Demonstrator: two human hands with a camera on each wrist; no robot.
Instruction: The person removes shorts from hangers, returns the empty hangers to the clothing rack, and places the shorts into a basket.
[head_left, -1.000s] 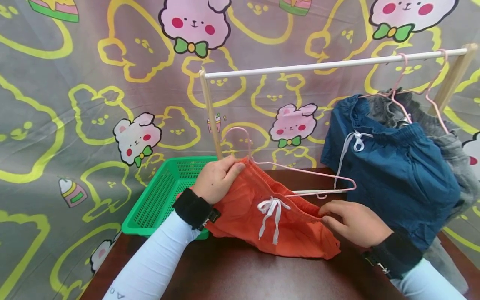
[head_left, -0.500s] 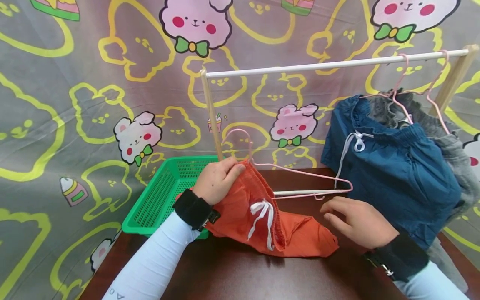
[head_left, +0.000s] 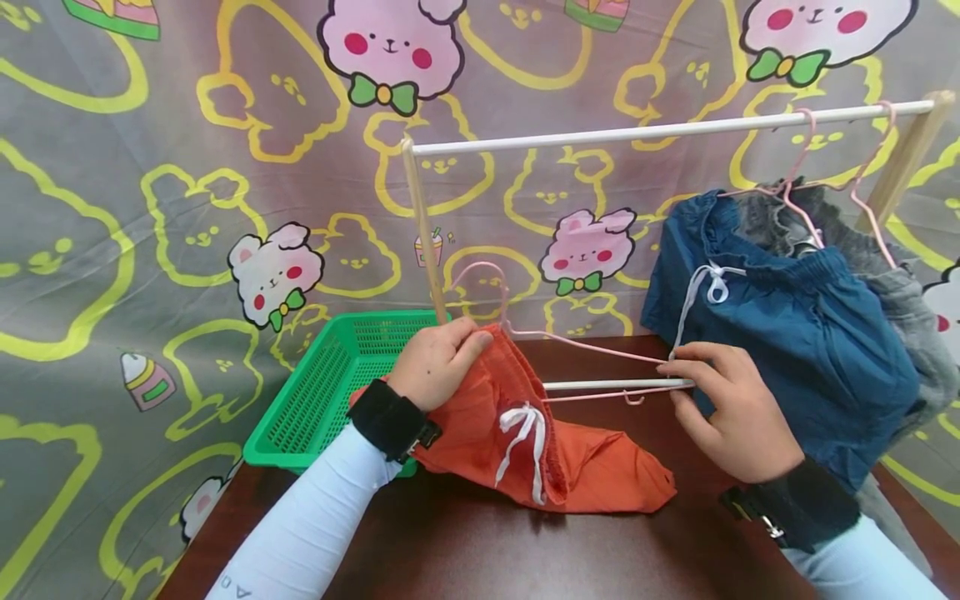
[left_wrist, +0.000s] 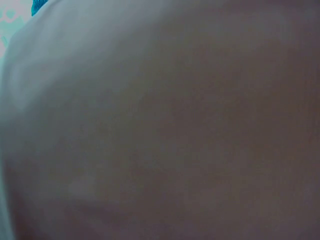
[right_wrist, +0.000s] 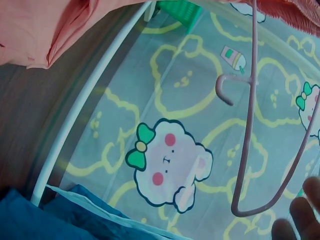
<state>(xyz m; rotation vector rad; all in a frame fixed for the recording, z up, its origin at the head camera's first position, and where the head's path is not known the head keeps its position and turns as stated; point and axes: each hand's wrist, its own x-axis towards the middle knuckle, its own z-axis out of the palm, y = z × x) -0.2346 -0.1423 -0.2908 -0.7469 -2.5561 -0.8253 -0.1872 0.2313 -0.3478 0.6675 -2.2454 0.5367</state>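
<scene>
My left hand (head_left: 437,364) grips the waistband of orange shorts (head_left: 480,417) beside the neck of a pink hanger (head_left: 592,343). The hanger's left part is hidden inside the waistband; its right end sticks out. The waistband's right side hangs down, with a white drawstring bow (head_left: 525,425) on the front. At the hanger's right end is my right hand (head_left: 735,408), its fingers loosely bent and overlapping that end in the head view. In the right wrist view, visible fingers (right_wrist: 302,212) appear apart from the hanger (right_wrist: 247,150). The left wrist view is mostly blurred.
A white rail (head_left: 600,135) on wooden posts stands behind. Blue shorts (head_left: 780,333) and grey garments (head_left: 918,325) hang on pink hangers at its right. A green basket (head_left: 292,433) sits left on the brown table (head_left: 585,554), before a patterned curtain (head_left: 202,275).
My right hand let go of the waistband, whose right side dropped. It then moved up to the hanger's right end. My left hand has kept its grip, and the hanger has shifted slightly.
</scene>
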